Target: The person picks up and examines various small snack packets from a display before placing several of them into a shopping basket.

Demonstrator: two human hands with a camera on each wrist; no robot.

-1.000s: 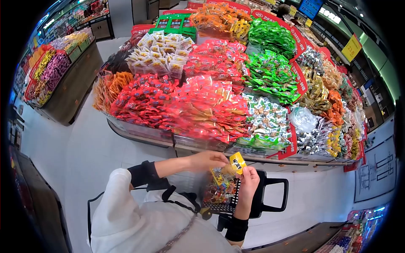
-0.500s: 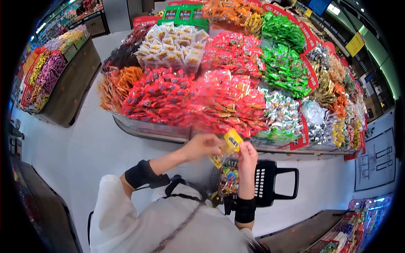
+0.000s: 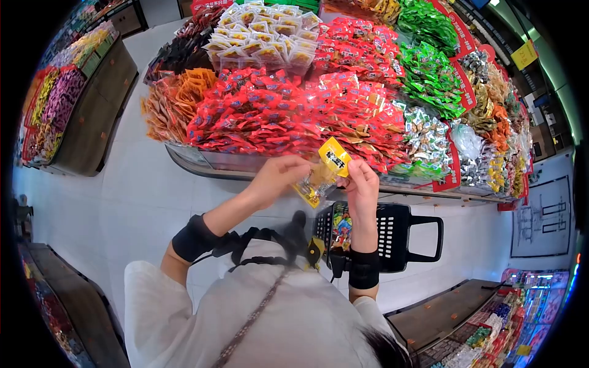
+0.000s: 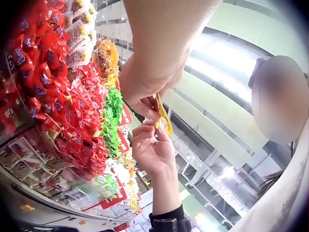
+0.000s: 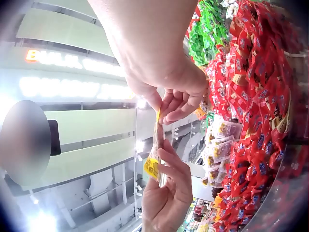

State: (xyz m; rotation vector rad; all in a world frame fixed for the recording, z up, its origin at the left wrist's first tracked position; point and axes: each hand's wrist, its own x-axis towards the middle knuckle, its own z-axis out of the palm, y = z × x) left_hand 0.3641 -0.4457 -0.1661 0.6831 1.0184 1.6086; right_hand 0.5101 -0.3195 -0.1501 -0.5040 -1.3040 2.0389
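The yellow packet (image 3: 321, 174) is held up in the air between the two hands, near the near edge of the display stand (image 3: 230, 162), on the person's side of it. It is tilted, its broad yellow printed end uppermost and towards the right; its middle is see-through and its lower end also carries yellow. The right hand (image 3: 363, 189) pinches the packet between thumb and fingers beside the upper yellow end. The left hand (image 3: 277, 179) pinches its opposite side, fingers bent and close to the thumb; the right wrist view shows these fingers against the packet's lower part.

Below the right hand is a black basket (image 3: 393, 232), near the display stand's near edge, with its handle out to the right. Colourful wrapped items (image 3: 342, 228) lie in its left part, partly hidden by the right forearm.

On the display stand, red packets (image 3: 251, 116) fill the middle up to the near edge. Orange packets (image 3: 178, 101) lie at its near left corner, and clear packets (image 3: 264, 38) are heaped behind the red ones. Green packets (image 3: 432, 76) lie further right, with a clear plastic bag (image 3: 466, 142) beyond them towards the right edge.
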